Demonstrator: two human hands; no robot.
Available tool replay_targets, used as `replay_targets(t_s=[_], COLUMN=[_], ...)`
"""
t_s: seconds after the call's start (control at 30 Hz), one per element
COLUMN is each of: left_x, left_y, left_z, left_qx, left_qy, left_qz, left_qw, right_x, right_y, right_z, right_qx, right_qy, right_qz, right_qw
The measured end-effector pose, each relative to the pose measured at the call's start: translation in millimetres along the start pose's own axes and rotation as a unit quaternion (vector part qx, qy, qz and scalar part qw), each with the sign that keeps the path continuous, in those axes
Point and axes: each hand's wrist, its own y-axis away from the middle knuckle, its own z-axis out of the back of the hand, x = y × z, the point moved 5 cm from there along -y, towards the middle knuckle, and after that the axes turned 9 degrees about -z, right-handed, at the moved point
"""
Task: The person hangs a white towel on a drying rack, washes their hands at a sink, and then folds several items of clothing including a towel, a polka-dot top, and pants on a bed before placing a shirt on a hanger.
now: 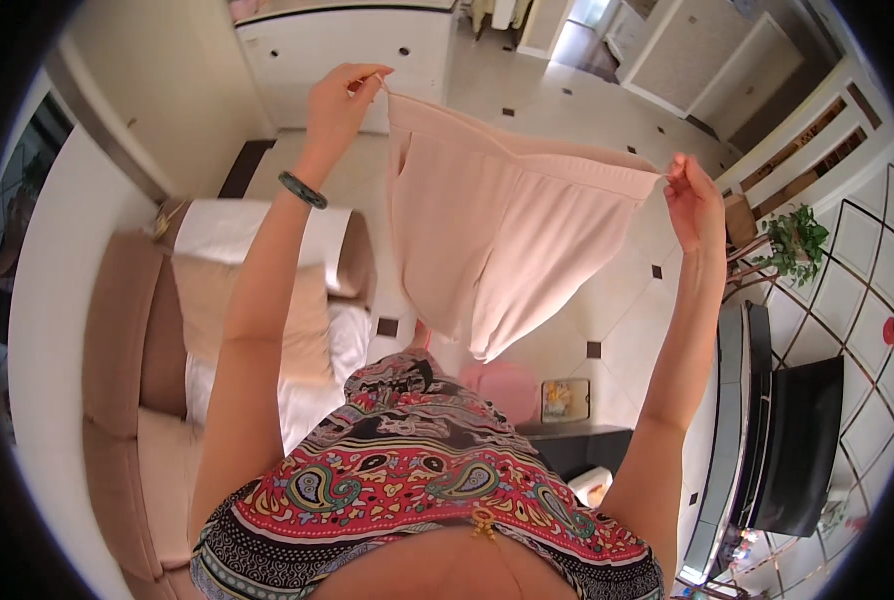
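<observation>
A pair of pale pink trousers [492, 217] hangs stretched out in front of me, waistband at the top and the legs hanging towards the floor. My left hand [342, 105], with a dark green bangle on the wrist, pinches one end of the waistband between thumb and fingers. The opposite end, or a small loop at it, is pinched by my right hand [691, 196]. Between the hands the waistband sags slightly. A slit like a pocket opening shows near the left edge.
To the left stands a brown sofa [116, 337] with a beige cushion [255, 315] and white covers. A pink stool or similar object [501, 390] and a small tray [565, 400] are low ahead. On the right are a potted plant [792, 244] and a television [799, 446].
</observation>
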Motion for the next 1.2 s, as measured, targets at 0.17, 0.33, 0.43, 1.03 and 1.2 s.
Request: replay_targets(t_s=[0.17, 0.33, 0.43, 1.03, 1.2], left_x=[76, 111, 125, 253, 276], left_y=[-93, -155, -178, -295, -335], left_z=[-127, -244, -296, -472, -481], left_qx=[0.104, 0.136, 0.137, 0.179, 0.198], left_qy=[0.129, 0.306, 0.353, 0.523, 0.443], left_qz=[0.105, 0.160, 0.170, 0.299, 0.237], left_qw=[0.981, 0.928, 0.910, 0.778, 0.842], right_x=[6, -1, -2, 31, 34], right_y=[-114, -193, -221, -488, -551], right_z=[47, 97, 114, 179, 191], right_qx=[-0.034, -0.085, -0.093, 0.079, 0.008], right_qy=[0.011, -0.004, -0.012, 0.110, 0.167], right_qz=[0.022, 0.033, 0.039, -0.023, 0.021], right_qw=[0.999, 0.996, 0.995, 0.991, 0.986])
